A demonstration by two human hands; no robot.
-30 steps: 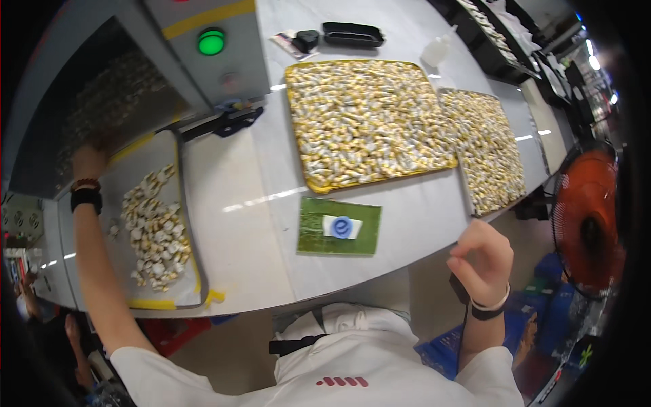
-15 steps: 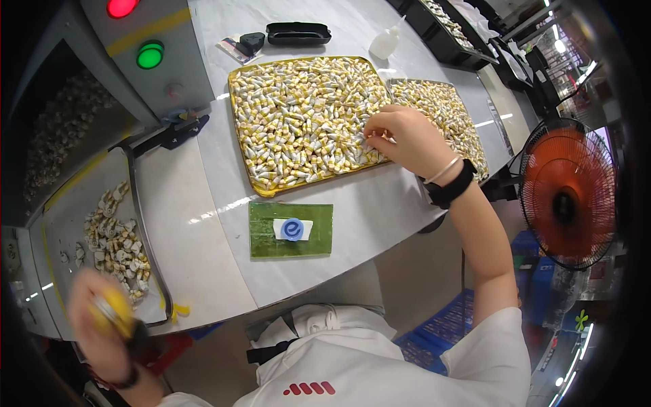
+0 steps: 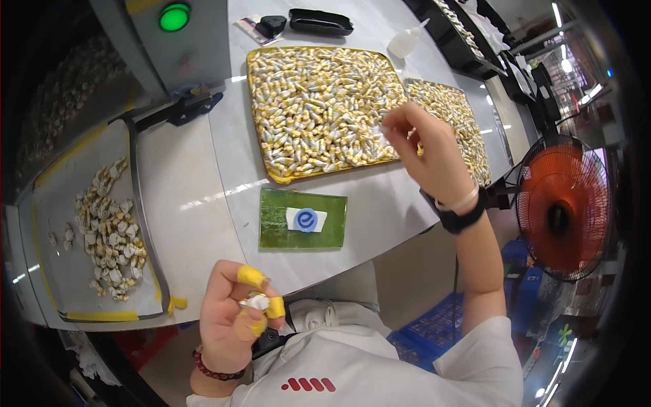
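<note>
At the far left of the frame, a shallow grey tray (image 3: 57,271) edged with yellow tape holds a loose heap of crumpled white-and-yellow pieces (image 3: 112,244), with a few strays on its left. Above it, in the upper left, stands a grey machine housing (image 3: 186,61) with a lit green button (image 3: 174,17).

At the lower centre-left, the left hand (image 3: 230,315), its fingertips wrapped in yellow tape (image 3: 252,276), pinches a small whitish piece (image 3: 256,301) between thumb and fingers, in front of the table's near edge.

Mid-frame, a green mat (image 3: 271,230) lies on the pale table (image 3: 183,203), bearing a white patch with a blue disc (image 3: 306,220). Above it sits a large yellow-rimmed tray (image 3: 278,179), packed with small white-and-yellow cones (image 3: 325,108).

At that tray's right side, the right hand (image 3: 430,146) hovers with curled fingers; whether they grip anything, I cannot tell. Behind it spreads a second batch of cones (image 3: 468,129), and an orange fan (image 3: 559,210) stands at far right.
</note>
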